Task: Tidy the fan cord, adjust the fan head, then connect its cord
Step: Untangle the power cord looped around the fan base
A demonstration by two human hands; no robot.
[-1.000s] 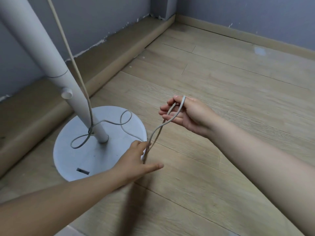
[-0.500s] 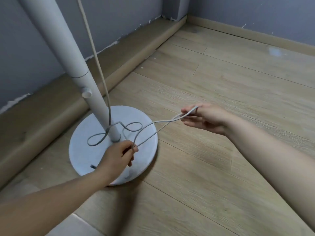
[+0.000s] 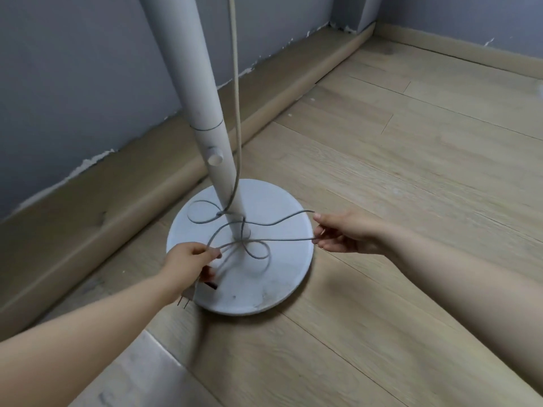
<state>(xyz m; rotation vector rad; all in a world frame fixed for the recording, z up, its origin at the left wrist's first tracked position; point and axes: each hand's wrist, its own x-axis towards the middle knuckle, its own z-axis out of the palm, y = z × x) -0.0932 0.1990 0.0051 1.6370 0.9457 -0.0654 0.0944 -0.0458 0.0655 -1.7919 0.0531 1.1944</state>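
Observation:
A white fan pole (image 3: 205,113) rises from a round white base (image 3: 273,277) on the wood floor; the fan head is out of view above. The grey fan cord (image 3: 282,239) hangs down along the pole, knots near its foot and loops over the base. My left hand (image 3: 188,259) pinches the cord at the base's left front. My right hand (image 3: 346,233) grips a folded length of the cord at the base's right edge. The cord runs between both hands in front of the pole. Plug prongs (image 3: 183,302) show just below my left wrist.
A tan baseboard ledge (image 3: 132,183) runs along the grey wall on the left and meets a second wall at the far corner. Wood floor (image 3: 411,171) stretches to the right and behind the base. A pale floor patch (image 3: 138,374) lies at the lower left.
The view has shifted so the pole and base sit more central. Both hands moved apart across the base, stretching the cord in front of the pole; a new loop lies on the base.

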